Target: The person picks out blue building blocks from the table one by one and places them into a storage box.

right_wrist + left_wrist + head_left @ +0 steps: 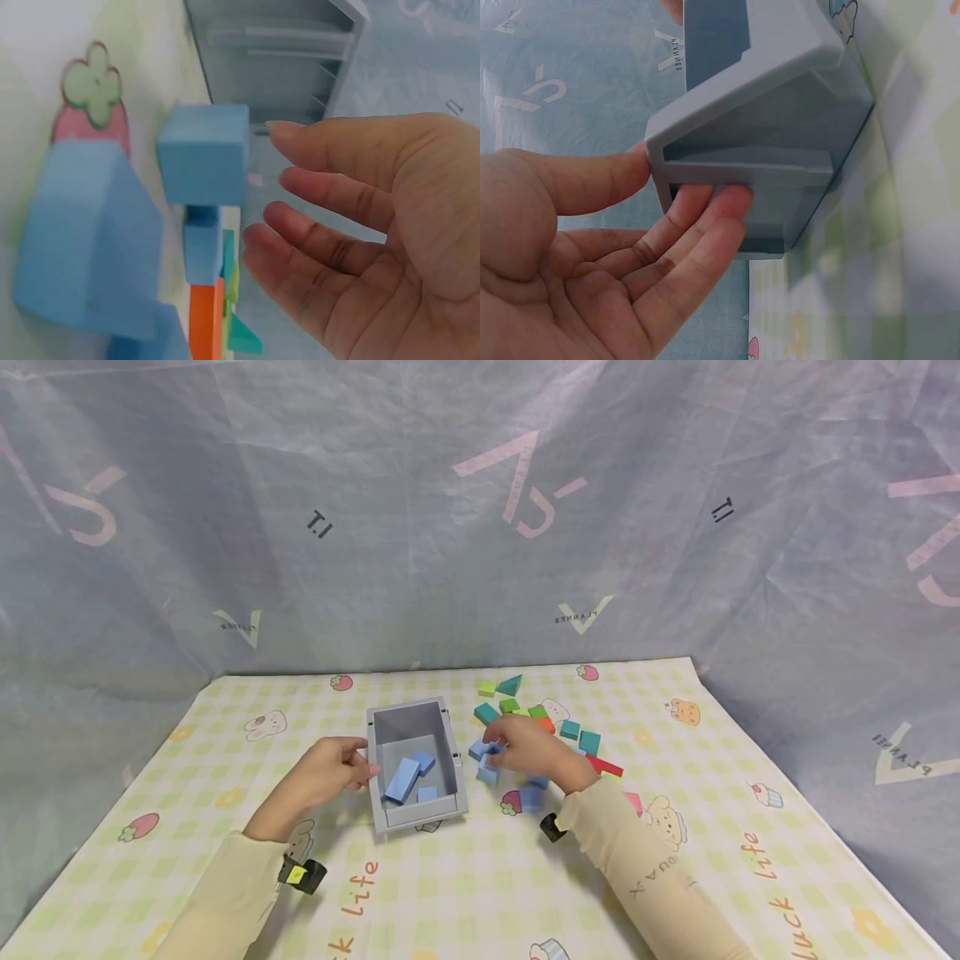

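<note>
A grey plastic box (423, 812) holds a long blue block (402, 779) and two smaller blue ones. My left hand (326, 768) holds the box's left side, its thumb against the rim and its fingertips tucked under the lip, as the left wrist view shows. Over the pile to the right of the box hovers my right hand (536, 750), palm toward the blocks, fingers loosely bent. In the right wrist view its fingertips are just apart from a blue cube (202, 154), with nothing between them. A larger blue block (90, 240) lies nearer that camera.
Several coloured blocks are scattered right of the box, among them a teal triangle (511, 685), a teal block (590, 742), a red bar (603, 766) and a pink piece (633, 802). A checked cloth (420, 893) covers the table. Behind hangs a grey curtain (420, 568).
</note>
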`<state>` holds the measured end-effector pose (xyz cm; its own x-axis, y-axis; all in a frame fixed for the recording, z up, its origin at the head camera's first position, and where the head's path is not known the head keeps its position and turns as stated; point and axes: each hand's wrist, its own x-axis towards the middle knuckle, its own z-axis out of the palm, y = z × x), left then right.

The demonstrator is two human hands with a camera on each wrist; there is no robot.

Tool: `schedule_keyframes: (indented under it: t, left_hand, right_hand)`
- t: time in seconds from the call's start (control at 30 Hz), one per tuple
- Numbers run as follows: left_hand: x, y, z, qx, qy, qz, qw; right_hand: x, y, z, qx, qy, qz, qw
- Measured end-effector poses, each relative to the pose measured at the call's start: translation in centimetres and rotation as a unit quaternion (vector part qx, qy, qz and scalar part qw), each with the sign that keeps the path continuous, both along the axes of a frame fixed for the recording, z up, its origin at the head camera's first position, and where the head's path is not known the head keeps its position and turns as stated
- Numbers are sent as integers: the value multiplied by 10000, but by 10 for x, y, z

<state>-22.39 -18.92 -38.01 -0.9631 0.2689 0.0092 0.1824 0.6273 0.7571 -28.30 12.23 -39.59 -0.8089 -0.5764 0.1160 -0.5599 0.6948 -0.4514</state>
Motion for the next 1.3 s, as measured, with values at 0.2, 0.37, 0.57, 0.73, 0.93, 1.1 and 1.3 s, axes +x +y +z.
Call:
schedule_keyframes:
  t: [0.2, 0.37, 0.57, 0.73, 0.93, 1.1, 1.3]
  left_hand:
    - [0, 0, 1, 63, -52, 28, 10000]
    - [0, 0, 3, 89, -90, 3, 9999]
    - [0, 0, 3, 92, -80, 5, 9999]
    - [0, -1, 3, 108, -97, -1, 9999]
    - [1, -1, 4, 62, -71, 22, 10000]
    - [2, 0, 3, 182, -127, 1, 9998]
    - [2, -1, 1, 222, -110, -18, 9997]
  right_hand:
    - [4, -6, -5, 14, -11, 237, 9997]
    - [6, -11, -9, 87, 48, 386, 9992]
    - [7, -14, -11, 295, 145, 354, 9988]
    - [7, -14, -10, 354, 96, 304, 9989]
    - [8, -12, -8, 356, 63, 326, 9988]
    - [6, -4, -8, 492, -67, 59, 9987]
    - [1, 7, -6, 413, -197, -285, 9985]
